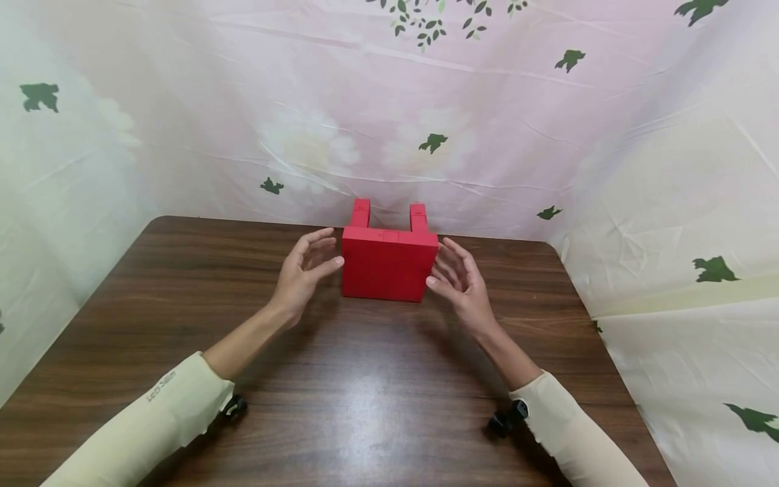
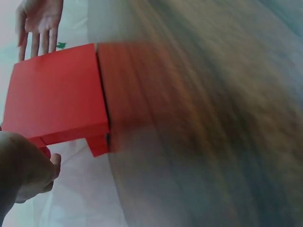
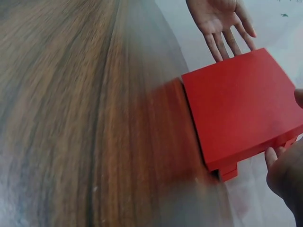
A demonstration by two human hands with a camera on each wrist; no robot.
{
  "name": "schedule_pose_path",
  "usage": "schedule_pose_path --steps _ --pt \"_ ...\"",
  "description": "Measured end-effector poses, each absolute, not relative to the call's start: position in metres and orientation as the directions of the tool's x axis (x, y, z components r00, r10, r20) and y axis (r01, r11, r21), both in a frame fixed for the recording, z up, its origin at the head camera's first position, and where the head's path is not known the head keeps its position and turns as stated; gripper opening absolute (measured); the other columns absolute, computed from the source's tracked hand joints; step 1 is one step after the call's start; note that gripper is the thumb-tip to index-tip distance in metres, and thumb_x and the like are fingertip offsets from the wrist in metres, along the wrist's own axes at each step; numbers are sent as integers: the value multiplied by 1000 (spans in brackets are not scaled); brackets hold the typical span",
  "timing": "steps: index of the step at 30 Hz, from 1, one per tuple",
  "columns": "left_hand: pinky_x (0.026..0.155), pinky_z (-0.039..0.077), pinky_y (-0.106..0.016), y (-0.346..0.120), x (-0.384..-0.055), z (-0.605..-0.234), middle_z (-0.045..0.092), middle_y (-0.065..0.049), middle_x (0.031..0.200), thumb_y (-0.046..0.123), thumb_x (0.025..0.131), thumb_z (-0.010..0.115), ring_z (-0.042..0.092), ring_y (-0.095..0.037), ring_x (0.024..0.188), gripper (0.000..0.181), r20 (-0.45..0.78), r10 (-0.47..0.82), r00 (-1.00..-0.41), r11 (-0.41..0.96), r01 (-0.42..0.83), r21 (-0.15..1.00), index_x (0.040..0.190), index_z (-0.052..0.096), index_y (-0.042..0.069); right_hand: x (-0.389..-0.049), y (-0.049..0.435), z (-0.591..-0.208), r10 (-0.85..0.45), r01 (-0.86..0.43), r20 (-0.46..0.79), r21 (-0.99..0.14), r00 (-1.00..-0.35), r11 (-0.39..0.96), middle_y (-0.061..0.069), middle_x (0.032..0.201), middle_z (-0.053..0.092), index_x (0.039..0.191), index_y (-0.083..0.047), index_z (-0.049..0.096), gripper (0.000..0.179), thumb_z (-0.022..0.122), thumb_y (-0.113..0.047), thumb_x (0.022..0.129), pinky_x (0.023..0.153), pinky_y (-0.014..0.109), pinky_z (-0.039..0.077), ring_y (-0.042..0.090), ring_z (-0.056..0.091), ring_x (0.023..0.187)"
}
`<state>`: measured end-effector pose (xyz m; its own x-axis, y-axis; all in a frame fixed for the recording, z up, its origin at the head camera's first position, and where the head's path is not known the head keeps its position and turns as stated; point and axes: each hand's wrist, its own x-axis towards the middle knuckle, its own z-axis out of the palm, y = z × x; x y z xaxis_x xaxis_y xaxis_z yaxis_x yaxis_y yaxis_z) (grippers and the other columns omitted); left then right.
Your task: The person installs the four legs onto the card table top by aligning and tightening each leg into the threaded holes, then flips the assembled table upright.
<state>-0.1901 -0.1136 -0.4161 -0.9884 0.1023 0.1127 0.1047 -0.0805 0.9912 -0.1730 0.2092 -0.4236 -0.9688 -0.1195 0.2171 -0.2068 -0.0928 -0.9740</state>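
Note:
A red stool-like object (image 1: 389, 270) stands on its side near the table's back edge, its flat square face toward me and two short legs (image 1: 360, 213) pointing back. To its left is my left hand (image 1: 298, 277), fingers loosely bent, thumb tip right at the object's side edge. My right hand (image 1: 462, 287) is on the opposite side, its thumb overlapping the right edge in the head view. Both palms face inward with the object between them. In the left wrist view, the left hand (image 2: 28, 165) partly hides a corner of the red object (image 2: 57, 94).
The dark wood-grain table (image 1: 365, 379) has rounded back corners. A pale patterned cloth (image 1: 213, 135) hangs close behind it and along both sides. Black wrist devices (image 1: 508, 418) sit below my light sleeves.

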Motion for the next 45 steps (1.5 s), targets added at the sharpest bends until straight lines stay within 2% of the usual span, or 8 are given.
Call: schedule_pose_path --steps 4,11,16,21,27,34,40,45 --pt "121 57 -29 -116 -192 -426 54 -16 168 -4 102 75 55 -33 154 53 123 135 -983 -97 111 989 151 54 -5 -177 211 -433 -104 -231 244 -965 -964 -127 -1 156 61 159 -2 46 68 67 19 98 124 36 57 12 67 140" --pt "126 54 -37 -121 -198 -436 46 -10 177 -3 104 72 53 -36 158 43 83 263 -961 -72 66 995 146 64 -6 -185 211 -443 -100 -252 261 -963 -960 -95 -1 155 62 125 9 66 33 72 19 94 123 35 57 14 60 148" --pt "122 56 -35 -123 -202 -437 48 -10 177 2 106 71 48 -38 162 47 46 334 -941 15 54 998 153 66 3 -190 210 -446 -122 -233 235 -972 -964 -28 -6 146 67 132 15 68 39 75 14 94 126 35 54 13 48 158" --pt "113 58 -30 -124 -204 -436 57 -12 168 -1 105 70 52 -39 157 52 40 377 -925 44 61 997 156 66 10 -191 211 -448 -131 -253 249 -967 -960 12 -11 137 75 139 14 68 44 76 12 96 124 31 55 7 65 142" --pt "135 44 -53 -125 -203 -435 58 -14 167 -8 103 69 52 -40 157 58 51 409 -911 29 69 997 159 63 10 -189 213 -449 -163 -266 253 -962 -954 61 -8 146 70 146 8 67 51 77 11 96 124 32 55 6 72 131" --pt "138 35 -64 -125 -207 -431 49 -8 174 -8 104 69 47 -39 160 68 69 436 -897 34 93 995 165 56 19 -193 212 -446 -206 -345 325 -936 -923 68 -5 149 63 151 7 64 59 78 17 94 117 25 58 14 70 131" --pt "123 55 -43 -122 -211 -427 44 -6 175 -9 104 70 50 -37 156 75 112 437 -893 42 144 989 170 50 22 -201 210 -441 -225 -400 381 -916 -897 42 -6 146 62 155 5 61 67 78 21 92 108 23 63 14 74 124" --pt "115 56 -35 -117 -214 -428 42 -9 172 -9 103 72 53 -36 149 82 159 421 -893 52 199 979 174 46 25 -208 208 -437 -209 -405 390 -914 -897 30 -10 141 68 159 5 56 75 76 25 90 104 22 64 7 74 121"
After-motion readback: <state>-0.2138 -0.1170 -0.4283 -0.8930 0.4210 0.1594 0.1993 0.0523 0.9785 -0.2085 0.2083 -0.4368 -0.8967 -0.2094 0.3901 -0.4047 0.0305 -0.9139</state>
